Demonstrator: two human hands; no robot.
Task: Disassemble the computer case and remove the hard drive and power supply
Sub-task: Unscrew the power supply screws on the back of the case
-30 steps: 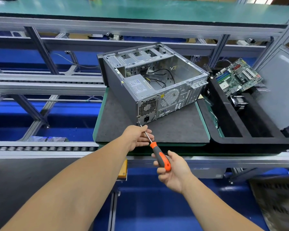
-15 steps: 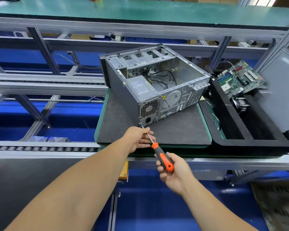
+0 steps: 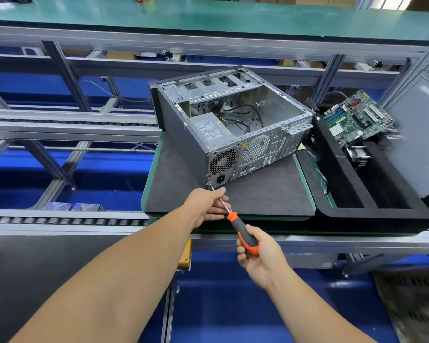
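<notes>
An open grey computer case point(image 3: 181, 134) lies on its side on a dark mat point(image 3: 258, 194), rear panel facing me. The power supply point(image 3: 208, 129) sits inside at the near left corner, its fan grille point(image 3: 222, 160) showing on the rear. My right hand point(image 3: 260, 256) grips the orange-black handle of a screwdriver point(image 3: 243, 236). The tip meets the case's lower rear corner below the grille. My left hand point(image 3: 206, 205) pinches the metal shaft near the tip. No hard drive is visible.
A black foam tray point(image 3: 357, 209) to the right holds a green motherboard point(image 3: 352, 120) and a heatsink point(image 3: 359, 155). A grey side panel point(image 3: 419, 134) leans at the far right. Aluminium conveyor rails point(image 3: 67, 219) run to the left; a green shelf point(image 3: 208, 16) spans above.
Both hands and the screwdriver stay at the case's lower rear corner. My right hand has shifted slightly on the handle; the view has drifted a little.
</notes>
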